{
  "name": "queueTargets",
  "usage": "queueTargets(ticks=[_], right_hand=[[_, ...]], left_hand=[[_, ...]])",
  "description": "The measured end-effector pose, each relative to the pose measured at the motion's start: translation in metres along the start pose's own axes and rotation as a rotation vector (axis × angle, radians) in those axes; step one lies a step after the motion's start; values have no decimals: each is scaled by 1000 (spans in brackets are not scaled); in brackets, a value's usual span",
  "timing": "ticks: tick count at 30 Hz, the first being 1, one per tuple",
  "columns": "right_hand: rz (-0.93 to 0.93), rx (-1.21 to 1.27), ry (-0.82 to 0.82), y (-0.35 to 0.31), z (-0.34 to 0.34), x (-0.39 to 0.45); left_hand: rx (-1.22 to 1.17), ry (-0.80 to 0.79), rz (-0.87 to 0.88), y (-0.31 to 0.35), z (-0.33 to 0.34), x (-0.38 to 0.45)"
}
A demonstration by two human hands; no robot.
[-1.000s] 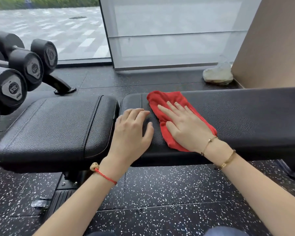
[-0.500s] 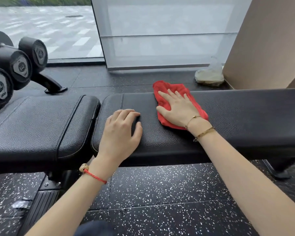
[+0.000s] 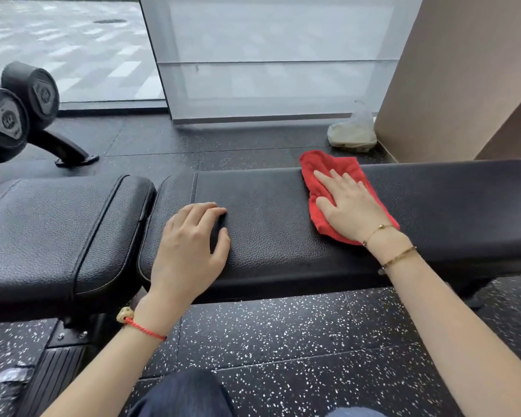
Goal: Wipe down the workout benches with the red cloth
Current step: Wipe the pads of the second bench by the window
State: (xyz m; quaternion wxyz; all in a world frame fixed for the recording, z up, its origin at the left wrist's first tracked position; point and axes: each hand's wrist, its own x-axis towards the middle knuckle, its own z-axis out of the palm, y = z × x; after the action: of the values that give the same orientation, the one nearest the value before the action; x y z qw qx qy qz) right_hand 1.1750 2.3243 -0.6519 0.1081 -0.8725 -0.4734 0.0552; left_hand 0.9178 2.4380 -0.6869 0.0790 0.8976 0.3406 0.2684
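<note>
Nearest the camera, at bottom edge, dark trouser fabric [image 3: 184, 395] showed over the speckled rubber floor [image 3: 283, 341]. Both forearms reached fwd from there. L wrist carried a red cord bracelet [image 3: 142, 328]; R wrist carried two thin gold bracelets [image 3: 399, 256].

Mid-field: black padded bench [image 3: 268, 224], long pad running L–R, w/ a separate seat pad [image 3: 57, 230] just beside its L end. Left hand [image 3: 190, 251] rested palm-down on the long pad near that end, fingers bent loosely, fingertips touching the leather, holding nothing. Right hand [image 3: 351, 207] lay flat on the red cloth [image 3: 322, 176], fingers straight and slightly spread, pressing it onto the pad. Cloth sat on the long pad's top, right of centre, its far edge bunched at the pad's back edge.

Far field: dumbbells [image 3: 15, 115] on a rack at L; a tied clear plastic bag [image 3: 352, 133] on the floor, against a tan wall [image 3: 463, 70]; frosted glass panel [image 3: 268, 55] and a window w/ paving outside behind.
</note>
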Motion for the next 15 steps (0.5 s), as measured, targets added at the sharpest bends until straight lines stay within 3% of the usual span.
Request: queueTargets(ticks=[3, 9, 15], right_hand=[[-30, -29, -1, -19, 6, 0], [-270, -47, 45, -47, 20, -51], [-155, -7, 91, -7, 11, -63]], left_hand=[[-1, -13, -5, 1, -2, -1], [-7, -38, -14, 3, -5, 0], [-11, -41, -10, 4, -6, -1]])
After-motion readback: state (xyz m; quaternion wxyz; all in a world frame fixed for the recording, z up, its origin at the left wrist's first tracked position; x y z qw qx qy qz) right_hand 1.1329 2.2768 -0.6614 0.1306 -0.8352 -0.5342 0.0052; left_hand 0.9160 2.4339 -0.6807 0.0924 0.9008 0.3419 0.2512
